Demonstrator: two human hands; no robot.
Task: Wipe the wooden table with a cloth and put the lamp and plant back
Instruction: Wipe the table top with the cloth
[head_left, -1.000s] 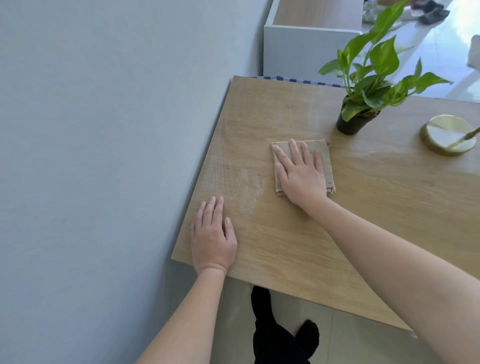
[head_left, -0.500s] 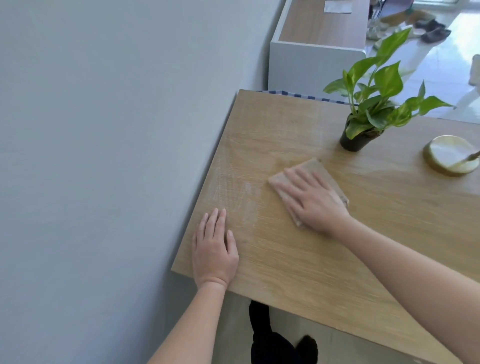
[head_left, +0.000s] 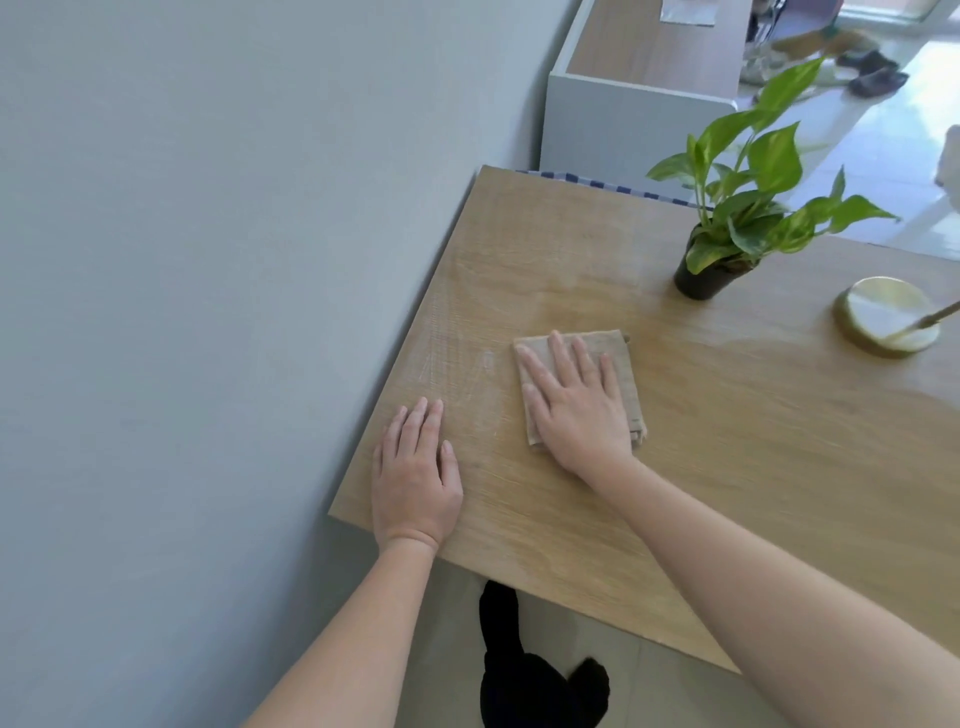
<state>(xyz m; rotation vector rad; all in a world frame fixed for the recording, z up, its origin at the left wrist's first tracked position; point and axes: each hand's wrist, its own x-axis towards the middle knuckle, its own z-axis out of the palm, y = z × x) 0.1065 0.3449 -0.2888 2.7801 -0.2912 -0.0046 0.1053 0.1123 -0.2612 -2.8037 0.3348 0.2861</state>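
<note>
A light wooden table (head_left: 753, 467) fills the middle and right of the view. My right hand (head_left: 576, 410) lies flat, fingers spread, pressing a folded beige cloth (head_left: 626, 374) onto the tabletop. My left hand (head_left: 415, 473) rests flat on the table near its front left corner, holding nothing. A leafy green plant in a black pot (head_left: 701, 278) stands at the back right of the cloth. The round brass lamp base (head_left: 885, 317) sits at the right edge of the view, its stem running out of frame. Faint whitish streaks mark the wood left of the cloth.
A grey wall (head_left: 208, 312) runs along the table's left edge. A white cabinet with a wooden top (head_left: 634, 119) stands behind the table. Shoes (head_left: 872, 73) lie on the shiny floor at the far right. Dark-clothed legs (head_left: 519, 670) show below the table's front edge.
My right hand has slid the cloth back and forth on the tabletop, turning it askew and then square again, closer to the front. My left hand has stayed put.
</note>
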